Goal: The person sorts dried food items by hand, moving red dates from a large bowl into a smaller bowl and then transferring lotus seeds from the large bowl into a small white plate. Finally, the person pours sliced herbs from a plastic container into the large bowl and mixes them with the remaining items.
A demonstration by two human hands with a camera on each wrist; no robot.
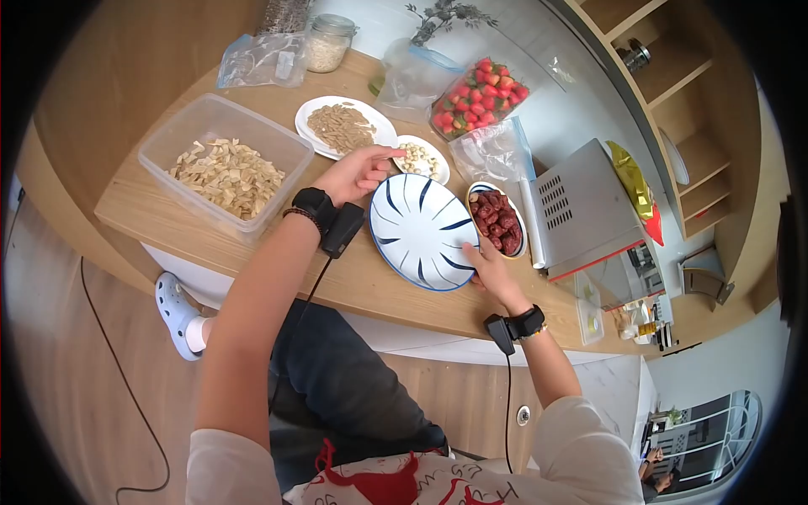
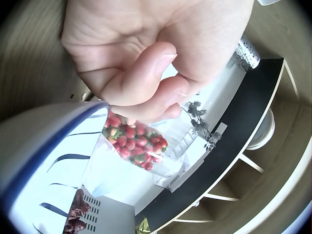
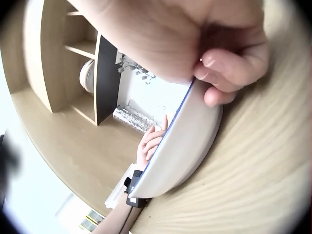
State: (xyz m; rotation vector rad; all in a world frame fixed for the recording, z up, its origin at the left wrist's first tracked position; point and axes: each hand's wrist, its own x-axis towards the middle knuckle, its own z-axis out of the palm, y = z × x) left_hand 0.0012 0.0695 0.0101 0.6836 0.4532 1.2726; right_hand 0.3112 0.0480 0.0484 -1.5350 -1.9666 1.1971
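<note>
My right hand (image 1: 497,278) grips the near-right rim of a white dish (image 1: 421,223) with a blue edge and dark blue streaks, thumb on top and fingers beneath. The right wrist view shows the dish tilted, its underside low over the tabletop. My left hand (image 1: 358,175) is beside the dish's far-left edge, fingers loosely curled and the index finger reaching toward a small white plate (image 1: 447,172) of pale, round seeds. Nothing shows between the left fingers (image 2: 141,78). Behind that hand lies a larger white plate (image 1: 305,108) with brown, stick-like pieces.
A clear plastic tub (image 1: 296,156) of pale dried slices stands left. Right of the dish are red dates (image 1: 498,225) in an oval dish. Behind are strawberries (image 1: 480,97) in a clear container, plastic bags (image 1: 497,151) and a glass jar (image 1: 328,46). A silver appliance (image 1: 581,202) stands right.
</note>
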